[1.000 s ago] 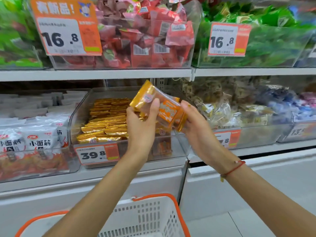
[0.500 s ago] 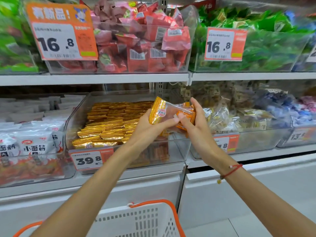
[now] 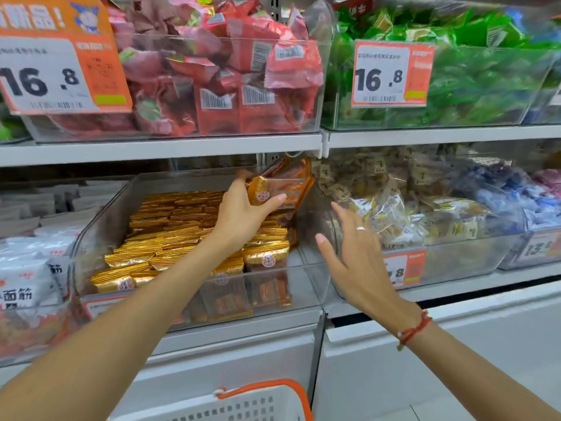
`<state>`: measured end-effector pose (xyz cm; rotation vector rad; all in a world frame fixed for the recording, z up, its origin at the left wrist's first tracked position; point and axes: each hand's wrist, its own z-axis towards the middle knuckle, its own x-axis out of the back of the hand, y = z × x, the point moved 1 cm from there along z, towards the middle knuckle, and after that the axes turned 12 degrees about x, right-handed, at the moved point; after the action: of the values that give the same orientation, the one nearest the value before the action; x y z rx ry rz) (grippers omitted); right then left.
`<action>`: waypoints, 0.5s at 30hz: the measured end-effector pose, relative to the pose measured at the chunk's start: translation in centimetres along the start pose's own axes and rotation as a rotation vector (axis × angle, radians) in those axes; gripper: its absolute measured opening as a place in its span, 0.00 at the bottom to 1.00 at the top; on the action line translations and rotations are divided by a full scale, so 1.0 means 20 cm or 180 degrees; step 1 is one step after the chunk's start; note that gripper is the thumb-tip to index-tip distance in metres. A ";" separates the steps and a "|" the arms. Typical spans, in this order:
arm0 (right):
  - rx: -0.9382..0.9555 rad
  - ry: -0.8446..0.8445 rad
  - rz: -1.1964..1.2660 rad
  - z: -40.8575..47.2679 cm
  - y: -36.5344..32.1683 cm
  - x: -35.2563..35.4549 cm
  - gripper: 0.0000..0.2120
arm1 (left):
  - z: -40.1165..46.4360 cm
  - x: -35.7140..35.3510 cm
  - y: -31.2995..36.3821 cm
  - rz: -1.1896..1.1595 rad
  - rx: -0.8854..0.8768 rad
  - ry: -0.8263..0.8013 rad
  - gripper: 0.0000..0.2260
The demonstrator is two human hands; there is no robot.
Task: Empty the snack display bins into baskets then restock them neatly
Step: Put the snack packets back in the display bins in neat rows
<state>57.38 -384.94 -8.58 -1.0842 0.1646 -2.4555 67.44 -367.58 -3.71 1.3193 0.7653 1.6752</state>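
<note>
At the bottom edge sits a white basket point(image 3: 258, 402) with an orange rim, just in front of the white shelf base point(image 3: 243, 354). Above it both forearms reach toward the lower shelf. The right hand point(image 3: 355, 256) hangs in the air near the clear bin's right front corner, fingers straight and spread, holding nothing; a ring shows on one finger and a red string bracelet point(image 3: 414, 329) circles the wrist. The left hand point(image 3: 243, 214) is further in, over the clear bin point(image 3: 309, 287), with thumb and fingers curled round a few orange packets point(image 3: 282, 186) held above the bin's rear right part, close under the upper shelf's edge. Below that hand, gold packets point(image 3: 170, 235) lie in tidy rows filling the left and middle of the bin, while its front right corner shows bare floor. To the left is a bin of white packets point(image 3: 27, 268); to the right, a bin of pale wrapped snacks point(image 3: 394, 208). On the upper shelf stand a bin of red packets point(image 3: 227, 80) and one of green packets point(image 3: 470, 77), each with an orange price tag point(image 3: 391, 74) reading 16.8.
</note>
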 end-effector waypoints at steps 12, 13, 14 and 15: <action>0.0110 0.0009 -0.0366 0.00 0.01 -0.01 0.35 | 0.13 0.03 0.01 0.1866 -0.0157 -0.0799 0.37; 0.0067 0.0022 -0.0367 0.00 0.02 -0.02 0.35 | 0.15 0.04 0.04 0.1961 -0.0164 -0.0921 0.38; 0.0023 0.0040 -0.0368 -0.01 0.02 -0.02 0.35 | 0.17 0.04 0.06 0.2036 -0.0159 -0.1053 0.38; -0.0005 0.0051 -0.0366 -0.01 0.02 -0.03 0.34 | 0.19 0.04 0.08 0.2121 -0.0146 -0.1187 0.38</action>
<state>57.79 -385.09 -9.18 -1.1034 0.1121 -2.5667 70.60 -367.81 -1.07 1.9153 0.0554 1.8308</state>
